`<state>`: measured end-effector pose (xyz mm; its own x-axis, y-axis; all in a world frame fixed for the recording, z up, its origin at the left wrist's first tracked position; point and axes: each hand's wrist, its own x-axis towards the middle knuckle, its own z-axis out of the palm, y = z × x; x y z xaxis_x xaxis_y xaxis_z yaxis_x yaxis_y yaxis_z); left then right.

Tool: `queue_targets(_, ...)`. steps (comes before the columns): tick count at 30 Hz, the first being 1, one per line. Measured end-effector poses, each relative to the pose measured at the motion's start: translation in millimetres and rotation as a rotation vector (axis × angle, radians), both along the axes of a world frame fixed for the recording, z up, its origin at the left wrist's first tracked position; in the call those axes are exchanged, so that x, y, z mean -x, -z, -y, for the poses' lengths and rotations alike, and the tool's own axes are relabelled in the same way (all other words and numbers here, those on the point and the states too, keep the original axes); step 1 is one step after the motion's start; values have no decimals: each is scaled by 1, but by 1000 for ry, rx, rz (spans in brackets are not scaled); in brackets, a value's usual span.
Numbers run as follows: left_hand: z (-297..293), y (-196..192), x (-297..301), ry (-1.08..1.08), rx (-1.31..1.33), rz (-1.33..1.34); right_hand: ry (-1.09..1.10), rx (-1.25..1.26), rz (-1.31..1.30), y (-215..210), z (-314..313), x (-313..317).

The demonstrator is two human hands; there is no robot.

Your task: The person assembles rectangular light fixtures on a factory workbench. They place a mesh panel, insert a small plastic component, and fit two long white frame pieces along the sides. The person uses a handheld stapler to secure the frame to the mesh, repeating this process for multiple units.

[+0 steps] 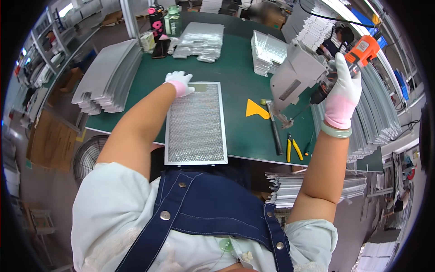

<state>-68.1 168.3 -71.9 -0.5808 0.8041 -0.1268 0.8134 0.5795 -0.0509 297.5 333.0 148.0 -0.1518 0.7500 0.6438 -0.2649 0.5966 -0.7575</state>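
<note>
A flat rectangular mesh filter panel with a thin silver frame lies on the green table in front of me. At its far left corner is my left hand, in a white glove with a pink cuff, its fingers spread and holding nothing. Off to the right, my right hand, gloved alike, is wrapped round an orange and black electric screwdriver. The tool's long thin bit points down toward the foot of a grey machine standing on the table. Whether the bit tip touches it I cannot tell.
A yellow scraper, a hammer and yellow-handled pliers lie right of the panel. Metal strips are stacked at left and right. Foil-like pieces, a phone and bottles sit farther back.
</note>
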Motion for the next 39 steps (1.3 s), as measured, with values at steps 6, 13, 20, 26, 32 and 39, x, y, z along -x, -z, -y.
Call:
queue_targets(6,-15,0,13,-65,263,132,101,-35,80,14,6,-8)
queue_targets(13,-8,-136,-63,316,-419,65,202,-43,98,17,-16,-32)
queue_targets(20,80,-163,-223,805,-269,186,328,-177,82,45,-38,-36)
queue_targets(26,91,-128,-242,806,-324,239,14,-96,19,52,21,10)
queue_targets(32,89,-113,-236,838,-371,356,-114,47,-39,50,22,15)
queue_targets(39,75,-108,-228,920,-467,408,-203,18,-143,50,39,17)
